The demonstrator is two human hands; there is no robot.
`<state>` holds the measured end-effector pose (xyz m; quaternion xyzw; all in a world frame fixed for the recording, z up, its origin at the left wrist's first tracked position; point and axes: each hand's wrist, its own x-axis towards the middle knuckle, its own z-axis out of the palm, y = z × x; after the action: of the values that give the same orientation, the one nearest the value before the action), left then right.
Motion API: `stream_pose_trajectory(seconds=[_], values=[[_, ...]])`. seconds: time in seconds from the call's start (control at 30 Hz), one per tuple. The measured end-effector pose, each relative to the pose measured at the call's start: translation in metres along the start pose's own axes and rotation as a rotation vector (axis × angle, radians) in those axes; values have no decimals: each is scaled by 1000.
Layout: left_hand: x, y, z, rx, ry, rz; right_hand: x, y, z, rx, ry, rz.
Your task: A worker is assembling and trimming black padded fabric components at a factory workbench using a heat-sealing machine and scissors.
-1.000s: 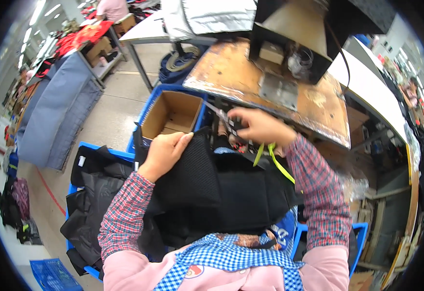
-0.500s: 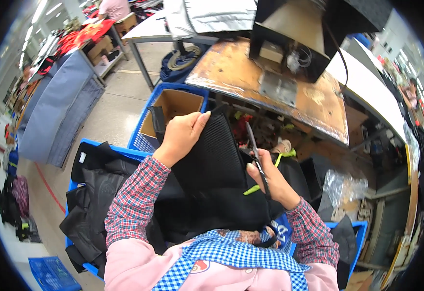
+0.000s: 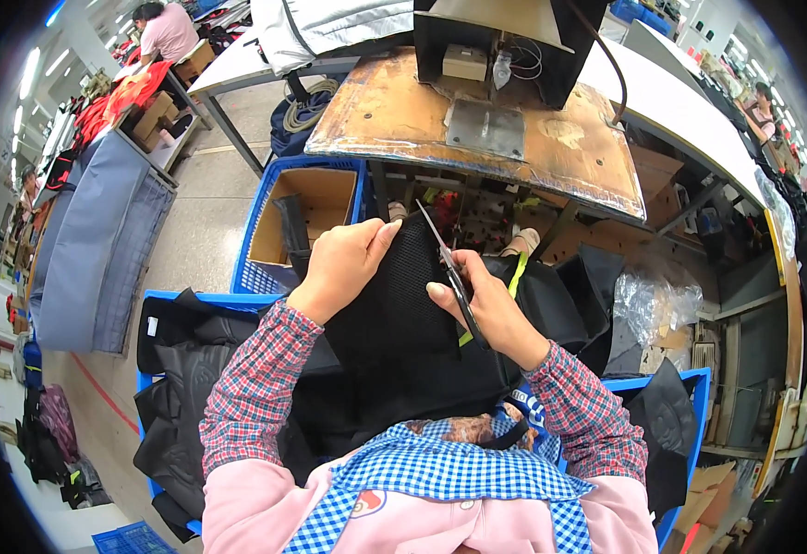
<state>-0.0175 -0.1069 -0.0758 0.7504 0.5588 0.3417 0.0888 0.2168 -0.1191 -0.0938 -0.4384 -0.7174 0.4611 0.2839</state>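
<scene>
A black mesh fabric piece (image 3: 387, 319) hangs over my lap, its upper edge raised. My left hand (image 3: 346, 268) pinches that edge near its top corner, thumb on top. In my right hand (image 3: 491, 309) is a pair of black-handled scissors (image 3: 449, 263), fingers wrapped round the handles. The blades point up and away, close beside the right edge of the fabric near the corner. Whether they touch the cloth I cannot tell. A yellow-green strip (image 3: 517, 275) shows behind my right hand.
Blue crates (image 3: 149, 369) with black pieces flank me. Ahead stands another blue crate (image 3: 257, 217) lined with cardboard. A worn wooden worktable (image 3: 376, 106) carries a black machine (image 3: 560, 65). Clear plastic wrap (image 3: 657, 300) lies at the right. Another person (image 3: 165, 37) sits far left.
The scissors have moved left and up against the fabric's right edge, with my right hand following. My left hand keeps its pinch. The view has shifted, so the worktable sits higher and farther left.
</scene>
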Motion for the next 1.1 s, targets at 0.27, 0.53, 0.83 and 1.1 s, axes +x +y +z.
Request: stream_pose_trajectory(seconds=[0.27, 0.53, 0.83, 1.1], values=[[2, -1, 8, 1, -47, 11, -6, -7, -4, -52, 27, 43], [10, -7, 6, 63, -71, 2, -6, 6, 0, 127, -57, 298], [95, 8, -40, 114, 71, 211, 32, 0, 19, 682, 23, -103], [170, 1, -34, 196, 114, 336, 86, -3, 5, 416, 306, -252]])
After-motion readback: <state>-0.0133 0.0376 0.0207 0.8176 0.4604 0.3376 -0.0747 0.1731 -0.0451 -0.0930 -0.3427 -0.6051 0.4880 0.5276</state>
